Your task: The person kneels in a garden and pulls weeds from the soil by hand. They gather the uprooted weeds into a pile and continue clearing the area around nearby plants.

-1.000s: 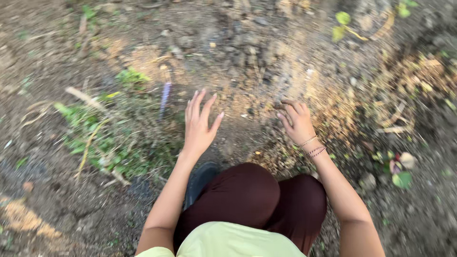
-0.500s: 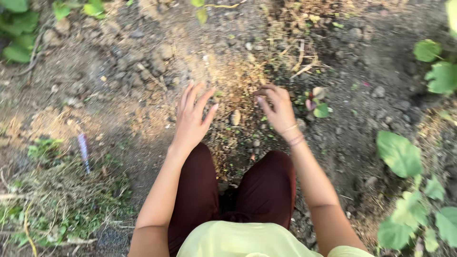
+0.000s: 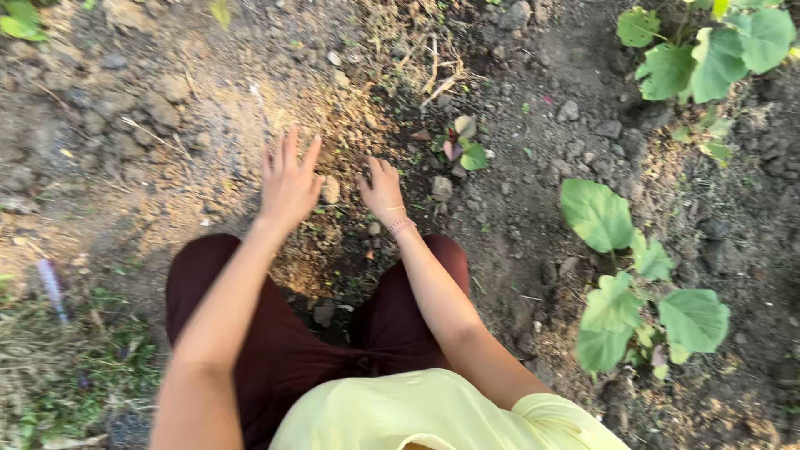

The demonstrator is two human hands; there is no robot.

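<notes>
Down low, both bare hands hover over a sunlit patch of crumbly soil.

Squatting with knees [image 3: 250, 333] apart, the person reaches forward so both hands meet over the soil patch [image 3: 333, 142]. The left hand [image 3: 288, 179] is flat, palm down, fingers spread wide and holding nothing, as if to sweep or press the earth. The right hand [image 3: 383, 190], bracelets [image 3: 402, 223] at the wrist, lies just right of a pale stone [image 3: 331, 190], fingers loosely curled toward the ground; whether they pinch anything I cannot tell. A small seedling [image 3: 463, 150] stands just right of that stone, dry stalks [image 3: 433, 71] beyond it, broad-leaved plants [image 3: 633, 275] well to its right.
</notes>
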